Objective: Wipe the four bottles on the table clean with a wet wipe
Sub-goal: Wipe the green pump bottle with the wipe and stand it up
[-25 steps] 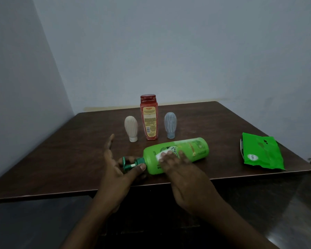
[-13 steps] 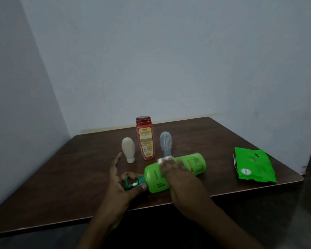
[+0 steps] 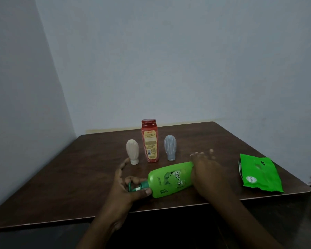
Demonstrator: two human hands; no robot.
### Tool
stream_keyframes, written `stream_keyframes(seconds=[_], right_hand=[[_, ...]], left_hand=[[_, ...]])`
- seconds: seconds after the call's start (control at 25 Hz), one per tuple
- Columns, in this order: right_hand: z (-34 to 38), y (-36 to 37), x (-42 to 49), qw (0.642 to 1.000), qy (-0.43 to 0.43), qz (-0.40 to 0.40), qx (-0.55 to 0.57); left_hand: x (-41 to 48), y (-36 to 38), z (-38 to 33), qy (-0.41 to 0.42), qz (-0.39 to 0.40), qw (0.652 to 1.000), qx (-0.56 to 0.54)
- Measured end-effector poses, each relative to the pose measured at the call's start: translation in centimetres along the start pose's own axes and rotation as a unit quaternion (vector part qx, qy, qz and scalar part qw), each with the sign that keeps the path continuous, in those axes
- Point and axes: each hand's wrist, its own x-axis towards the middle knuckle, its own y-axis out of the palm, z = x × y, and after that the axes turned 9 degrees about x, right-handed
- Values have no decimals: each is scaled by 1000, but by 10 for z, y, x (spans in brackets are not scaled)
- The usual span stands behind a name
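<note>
1. Pale, bare walls meet in a corner behind a dark wooden surface (image 3: 75, 177).
2. A green bottle (image 3: 169, 178) lies on its side near the front edge with its pump end to the left, probably laid flat so its long side can be rubbed.
3. The left hand (image 3: 126, 186) pinches the pump neck between thumb and curled fingers, seemingly to stop the bottle rolling.
4. The right hand (image 3: 206, 173) rests over the bottle's base end with its fingers spread and fairly straight (they are blurred). No wipe shows, and I cannot tell whether one sits under the palm.
5. Behind, a beige bottle (image 3: 132, 150), a red bottle (image 3: 150, 141) and a grey-blue bottle (image 3: 170, 147) stand upright in a row.
6. A green wipe pack (image 3: 258, 172) lies flat to the right, well apart.
</note>
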Motion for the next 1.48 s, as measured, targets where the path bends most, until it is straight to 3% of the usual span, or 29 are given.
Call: stream_keyframes(seconds=[0.08,0.16,0.24,0.32,0.4,0.52,0.72,0.8,0.88,1.0,1.08,1.2,1.32,1.48], right_hand=[[22,4,-11,999,-33,-6,22],[58,4,-31,988,-136,22,69],[82,1,-43,954,-271,64,109],[86,-5,-38,930,-335,101,113],[72,-11,-28,939,-289,120,141],[33,-15,-12,972,-154,93,153],[-9,-31,7,996,9,85,5],[9,-27,1,997,-4,76,12],[39,-16,-13,991,-81,83,70],[76,-9,-28,951,-229,131,162],[78,-13,-29,930,-264,155,202],[52,-20,-18,944,-201,145,216],[9,-26,0,979,-80,120,147],[-41,-21,16,986,9,146,81]], left_hand=[[-4,0,-3,-5,-2,1000,10],[-8,-1,-6,-5,-3,1000,10],[-9,-1,-7,-9,3,1000,-2],[-10,-1,-4,-8,11,1000,-19],[-8,0,-1,4,3,1000,-12],[-5,-1,-1,15,-7,1000,-9],[-3,-2,-3,21,-1,1000,-17],[-2,-3,-1,18,-4,1000,-16],[-1,-5,4,19,-3,1000,-12],[1,-8,9,12,-1,1000,-12],[1,-8,10,11,4,1000,-11],[2,-5,9,19,1,1000,-12],[3,-4,8,22,0,1000,-18],[0,-3,6,20,3,1000,-23]])
